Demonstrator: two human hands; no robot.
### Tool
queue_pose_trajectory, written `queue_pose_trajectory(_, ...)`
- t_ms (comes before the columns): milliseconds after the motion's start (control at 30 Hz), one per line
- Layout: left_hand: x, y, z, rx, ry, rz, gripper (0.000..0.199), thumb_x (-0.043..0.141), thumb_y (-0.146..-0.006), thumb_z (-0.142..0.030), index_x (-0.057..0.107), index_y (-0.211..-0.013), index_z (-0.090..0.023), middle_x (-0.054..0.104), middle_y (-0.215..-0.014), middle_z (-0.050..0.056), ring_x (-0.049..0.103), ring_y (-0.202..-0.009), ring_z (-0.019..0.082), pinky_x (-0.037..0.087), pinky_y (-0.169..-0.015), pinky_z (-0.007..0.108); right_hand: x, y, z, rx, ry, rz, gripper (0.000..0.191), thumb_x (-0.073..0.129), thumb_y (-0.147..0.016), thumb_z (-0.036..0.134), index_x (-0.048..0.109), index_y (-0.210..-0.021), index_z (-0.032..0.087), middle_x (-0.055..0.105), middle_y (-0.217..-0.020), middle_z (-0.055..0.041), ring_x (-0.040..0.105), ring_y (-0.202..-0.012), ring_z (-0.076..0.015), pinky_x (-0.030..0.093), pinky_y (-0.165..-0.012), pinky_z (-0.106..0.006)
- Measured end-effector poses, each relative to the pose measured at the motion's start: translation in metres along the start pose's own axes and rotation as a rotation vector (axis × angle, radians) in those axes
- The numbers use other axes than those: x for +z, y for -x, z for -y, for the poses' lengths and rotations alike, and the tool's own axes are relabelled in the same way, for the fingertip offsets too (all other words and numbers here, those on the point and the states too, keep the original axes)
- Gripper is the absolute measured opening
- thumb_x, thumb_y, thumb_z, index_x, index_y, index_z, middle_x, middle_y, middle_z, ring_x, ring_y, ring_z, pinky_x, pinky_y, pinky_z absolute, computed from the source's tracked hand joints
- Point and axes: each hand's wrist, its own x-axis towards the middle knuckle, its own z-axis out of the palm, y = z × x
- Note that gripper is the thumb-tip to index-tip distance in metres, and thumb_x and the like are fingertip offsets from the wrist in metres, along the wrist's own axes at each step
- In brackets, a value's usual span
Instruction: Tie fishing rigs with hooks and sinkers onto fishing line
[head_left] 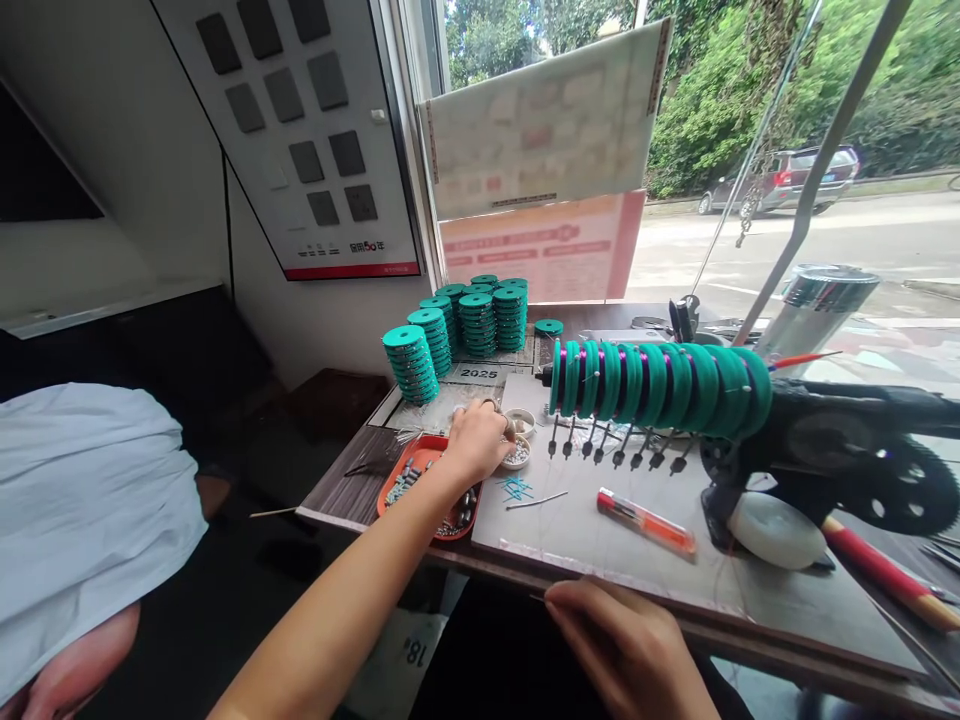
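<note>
I'm reaching the left hand [477,440] over to the small cup of white bits [517,467], fingers curled and mostly closed, tips at the cup; they're hiding, so I can't tell if they're gripping anything. The right hand [626,640] is hovering at the near table edge, thumb and fingers coming together, seemingly pinching a thin piece [537,598], too small to identify. The cup is sitting on the pale board [555,540], just in front of a second small cup [531,414]. An orange-red tray [389,478] is lying beside it on the left, under the left forearm, holding small metallic and greenish parts. Short teal sticks [516,488] and a thin rod [536,500] are lying nearer me, with an orange tube [646,522] to their right. Green discs [656,385] are lining up on the black machine [810,440], pins hanging below. Stacks of green discs [411,365] are standing at the back left, by the window. A person in white [90,500] is showing at far left.
</note>
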Motion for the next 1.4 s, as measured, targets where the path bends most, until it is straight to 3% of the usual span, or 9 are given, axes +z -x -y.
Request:
queue_pose_trajectory(1000, 0.000, 0.007, 0.003, -0.061, 0.052, -0.085, 0.018, 0.054, -0.085, -0.029, 0.061, -0.094, -0.016, 0.061, -0.108, 0.006, 0.055, -0.103, 0.022, 0.044, -0.087, 0.045, 0.002, 0.000, 0.001, 0.016, -0.017, -0.023, 0.019, 0.043, -0.093, 0.031, 0.059, -0.086, 0.023, 0.064, -0.068, 0.0006, 0.063, -0.058, -0.0129, 0.046, -0.053, -0.021)
queue_pose_trajectory(1133, -0.002, 0.007, 0.004, -0.075, 0.130, -0.119, 0.016, 0.053, -0.085, -0.026, 0.063, -0.085, -0.014, 0.061, -0.102, 0.009, 0.050, -0.105, 0.025, 0.040, -0.088, 0.045, 0.001, -0.001, 0.002, 0.027, -0.047, -0.047, 0.018, 0.045, -0.092, 0.032, 0.060, -0.086, 0.024, 0.065, -0.069, 0.0020, 0.063, -0.058, -0.0117, 0.046, -0.054, -0.019)
queue_pose_trajectory(1233, -0.015, 0.026, -0.002, -0.062, 0.242, -0.145, 0.016, 0.052, -0.085, -0.024, 0.064, -0.080, -0.014, 0.060, -0.096, 0.011, 0.049, -0.102, 0.026, 0.039, -0.087, 0.042, -0.007, -0.005, 0.005, 0.083, -0.104, -0.123, 0.018, 0.050, -0.090, 0.035, 0.063, -0.083, 0.024, 0.066, -0.068, 0.0020, 0.063, -0.058, -0.0115, 0.047, -0.055, -0.017)
queue_pose_trajectory(1333, -0.024, 0.064, -0.017, 0.020, 0.405, -0.138, 0.012, 0.053, -0.085, -0.026, 0.062, -0.082, -0.019, 0.060, -0.095, 0.004, 0.051, -0.098, 0.018, 0.041, -0.087, 0.029, -0.018, -0.011, 0.008, 0.197, -0.137, -0.239, 0.016, 0.057, -0.085, 0.035, 0.066, -0.079, 0.023, 0.068, -0.070, 0.0005, 0.065, -0.061, -0.0139, 0.050, -0.057, -0.016)
queue_pose_trajectory(1400, -0.023, 0.090, -0.028, 0.052, 0.680, -0.130, 0.007, 0.055, -0.084, -0.022, 0.061, -0.080, -0.020, 0.059, -0.096, 0.003, 0.052, -0.098, 0.016, 0.041, -0.088, 0.025, -0.025, -0.016, 0.009, 0.248, -0.148, -0.277, 0.014, 0.061, -0.081, 0.034, 0.068, -0.076, 0.023, 0.070, -0.069, 0.0000, 0.066, -0.062, -0.0158, 0.052, -0.056, -0.017)
